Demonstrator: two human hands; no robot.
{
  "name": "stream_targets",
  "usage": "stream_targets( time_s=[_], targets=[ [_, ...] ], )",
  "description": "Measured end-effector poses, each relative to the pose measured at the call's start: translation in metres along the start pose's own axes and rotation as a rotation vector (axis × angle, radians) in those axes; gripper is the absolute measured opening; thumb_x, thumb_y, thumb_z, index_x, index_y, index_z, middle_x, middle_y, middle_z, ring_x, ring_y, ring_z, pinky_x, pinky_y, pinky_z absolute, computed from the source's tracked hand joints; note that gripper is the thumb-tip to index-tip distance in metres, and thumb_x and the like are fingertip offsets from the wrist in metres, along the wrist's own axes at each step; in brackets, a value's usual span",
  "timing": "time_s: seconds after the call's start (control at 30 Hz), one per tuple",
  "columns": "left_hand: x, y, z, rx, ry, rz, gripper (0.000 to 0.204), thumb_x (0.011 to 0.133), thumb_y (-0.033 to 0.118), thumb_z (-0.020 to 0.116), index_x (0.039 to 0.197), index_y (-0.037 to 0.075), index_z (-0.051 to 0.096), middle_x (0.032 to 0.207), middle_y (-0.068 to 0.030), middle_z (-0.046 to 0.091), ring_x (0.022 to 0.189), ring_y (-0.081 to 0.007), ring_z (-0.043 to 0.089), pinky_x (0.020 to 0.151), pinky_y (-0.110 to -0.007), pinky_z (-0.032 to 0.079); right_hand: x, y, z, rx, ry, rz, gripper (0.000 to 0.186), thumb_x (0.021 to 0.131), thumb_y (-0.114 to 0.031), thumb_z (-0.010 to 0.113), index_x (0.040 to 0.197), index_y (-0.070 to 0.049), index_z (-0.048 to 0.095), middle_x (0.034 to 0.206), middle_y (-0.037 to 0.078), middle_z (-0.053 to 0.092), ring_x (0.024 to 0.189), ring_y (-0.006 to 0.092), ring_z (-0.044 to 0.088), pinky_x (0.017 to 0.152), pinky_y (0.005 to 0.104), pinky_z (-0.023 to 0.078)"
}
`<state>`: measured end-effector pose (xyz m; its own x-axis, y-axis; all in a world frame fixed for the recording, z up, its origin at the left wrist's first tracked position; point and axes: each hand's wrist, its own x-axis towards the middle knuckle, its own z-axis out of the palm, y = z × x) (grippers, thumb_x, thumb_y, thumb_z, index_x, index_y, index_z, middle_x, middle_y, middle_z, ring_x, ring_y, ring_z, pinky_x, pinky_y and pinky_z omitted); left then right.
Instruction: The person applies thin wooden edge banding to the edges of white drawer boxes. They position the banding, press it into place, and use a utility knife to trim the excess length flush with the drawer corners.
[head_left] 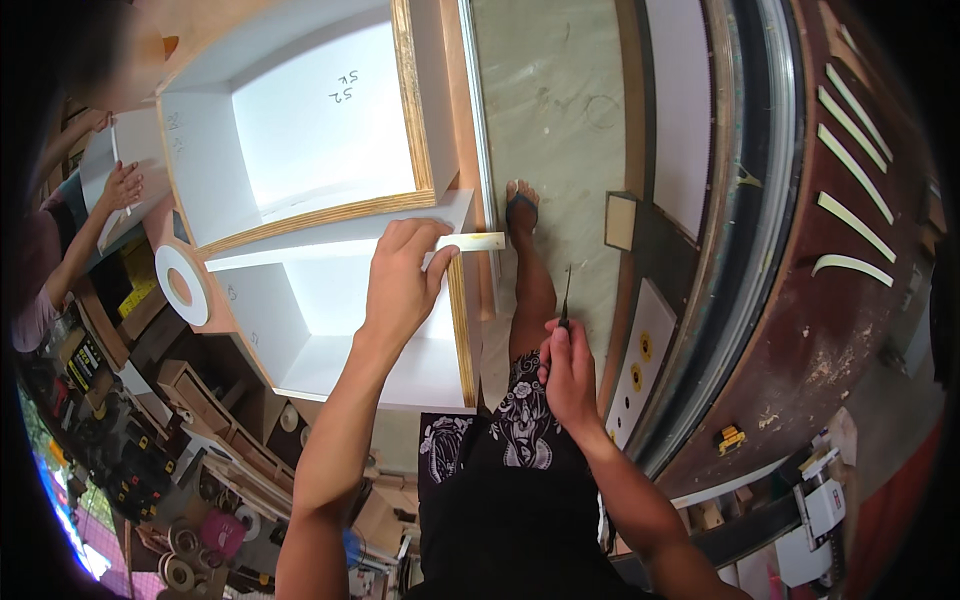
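Note:
My left hand (405, 285) grips a pale edge-banding strip (478, 241) along an edge of the lower white open box (308, 365), its end sticking out past the box's right side. The upper white open box (300, 130), with bare plywood edges and handwriting inside, sits just above. My right hand (568, 380), low and to the right, is closed around a thin dark blade tool (568, 295), apart from the boxes. A roll of white banding (183, 284) lies left of the lower box.
A co-worker's hand (122, 185) rests on a white panel at far left. My foot (520, 200) is on the pale floor. Right of it are long metal rails (770, 200) and a brown board (840, 360) with several pale strips (850, 255). Tools and wood pieces crowd the lower left.

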<state>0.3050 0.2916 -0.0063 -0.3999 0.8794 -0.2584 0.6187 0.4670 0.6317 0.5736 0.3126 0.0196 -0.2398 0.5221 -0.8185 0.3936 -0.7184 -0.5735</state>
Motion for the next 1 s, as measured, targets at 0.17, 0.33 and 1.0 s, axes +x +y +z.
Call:
stream_targets(
  time_s=[0.17,0.33,1.0],
  targets=[
    [0.011,-0.011,-0.003,-0.049,-0.021,0.067,0.021,0.086,0.007,0.086,0.104,0.0,0.078,0.107,-0.0111,0.077,0.095,-0.0293,0.068,0.081,-0.038,0.056,-0.004,-0.002,0.029,-0.074,-0.06,-0.02,0.033,0.114,-0.029,0.052,0.126,0.002,0.055,0.073,0.003,0.059,0.066,0.0107,0.058,0.062,0.0281,0.048],
    [0.021,-0.015,-0.006,-0.12,-0.098,0.068,0.031,0.079,0.0,0.089,0.108,0.001,0.078,0.105,-0.0113,0.076,0.093,-0.0287,0.068,0.081,-0.036,0.055,0.027,-0.014,0.048,-0.174,0.077,-0.227,0.035,0.109,-0.026,0.062,0.126,0.004,0.055,0.075,0.004,0.059,0.065,0.0128,0.057,0.064,0.0297,0.047],
    [0.0,-0.011,-0.002,-0.039,0.008,-0.075,0.022,0.088,0.009,0.082,0.11,0.008,0.078,0.112,-0.0094,0.075,0.115,-0.0314,0.068,0.11,-0.053,0.045,0.044,-0.061,0.026,-0.461,-0.085,-0.225,0.035,0.106,-0.029,0.071,0.123,0.001,0.064,0.078,-0.001,0.058,0.07,0.0066,0.054,0.065,0.025,0.044]
  ],
)
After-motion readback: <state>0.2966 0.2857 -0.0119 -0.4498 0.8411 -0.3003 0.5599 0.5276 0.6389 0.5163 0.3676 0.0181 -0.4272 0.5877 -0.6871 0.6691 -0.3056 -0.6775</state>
